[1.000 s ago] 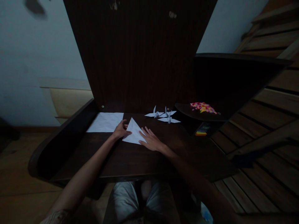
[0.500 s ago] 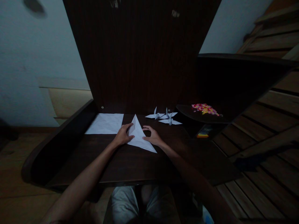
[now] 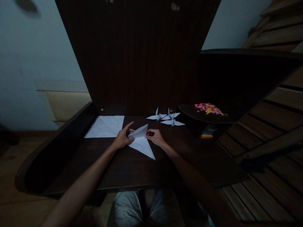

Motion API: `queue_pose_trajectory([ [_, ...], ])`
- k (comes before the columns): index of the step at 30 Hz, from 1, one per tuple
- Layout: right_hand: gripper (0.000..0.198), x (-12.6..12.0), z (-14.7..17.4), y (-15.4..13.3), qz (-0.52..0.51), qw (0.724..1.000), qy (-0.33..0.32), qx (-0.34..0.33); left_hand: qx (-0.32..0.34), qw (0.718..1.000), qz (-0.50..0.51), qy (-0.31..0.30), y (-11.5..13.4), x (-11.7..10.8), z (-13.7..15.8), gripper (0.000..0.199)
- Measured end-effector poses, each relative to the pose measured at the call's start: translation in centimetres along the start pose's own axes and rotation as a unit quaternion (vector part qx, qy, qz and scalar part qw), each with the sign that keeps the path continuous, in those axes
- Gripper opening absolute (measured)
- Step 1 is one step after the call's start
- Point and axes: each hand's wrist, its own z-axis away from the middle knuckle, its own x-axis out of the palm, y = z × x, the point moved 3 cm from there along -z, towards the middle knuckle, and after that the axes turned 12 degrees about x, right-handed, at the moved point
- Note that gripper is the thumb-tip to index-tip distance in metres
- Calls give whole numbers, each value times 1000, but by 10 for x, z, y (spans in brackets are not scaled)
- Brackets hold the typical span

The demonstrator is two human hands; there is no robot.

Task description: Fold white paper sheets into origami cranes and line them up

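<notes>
A white sheet of paper [image 3: 142, 147], folded into a triangle, lies between my hands on the dark desk, one point toward the front right. Its upper part stands up as a raised flap. My left hand [image 3: 122, 138] grips the left side, thumb on the paper and index finger stretched out; its other fingers are partly hidden behind the flap. At the flap's right end, my right hand [image 3: 156, 137] pinches the edge between thumb and curled fingers.
Several white folded paper cranes [image 3: 172, 122] stand near the back panel. Flat white paper [image 3: 105, 126] lies at the back left. Small pink and yellow pieces [image 3: 209, 108] are heaped on a corner shelf [image 3: 189, 113]. A raised side panel [image 3: 56, 148] borders the desk's left.
The triangle's far tip has been lifted and folded toward me into a raised flap. My right hand has closed on the flap's edge; my left index finger has straightened.
</notes>
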Motion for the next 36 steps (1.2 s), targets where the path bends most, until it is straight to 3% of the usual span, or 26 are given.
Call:
queue_pose_trajectory([
  [3,9,-2,0,0,39,999,15,-14,29,996,-73,-49,6,3,1,46],
  [5,10,-4,1,-1,49,998,20,-31,58,991,-94,-76,8,5,2,32],
  [13,27,-15,3,-7,120,992,6,-37,116,965,-118,-204,11,15,7,51],
  [16,28,-14,10,-9,167,982,-54,-69,113,949,-138,-261,14,21,13,52],
  [19,45,-8,20,-3,258,956,-122,-73,97,937,-176,-287,15,26,17,56],
  [22,55,-2,25,3,327,934,-128,-62,77,932,-211,-284,11,29,19,56],
  [27,61,3,25,1,336,937,-78,-52,31,945,-237,-222,1,27,12,58],
  [31,57,3,21,-2,287,955,-73,-27,10,962,-215,-166,1,21,6,67],
  [36,66,-5,17,-5,139,989,-43,-5,23,982,-123,-139,12,17,3,79],
])
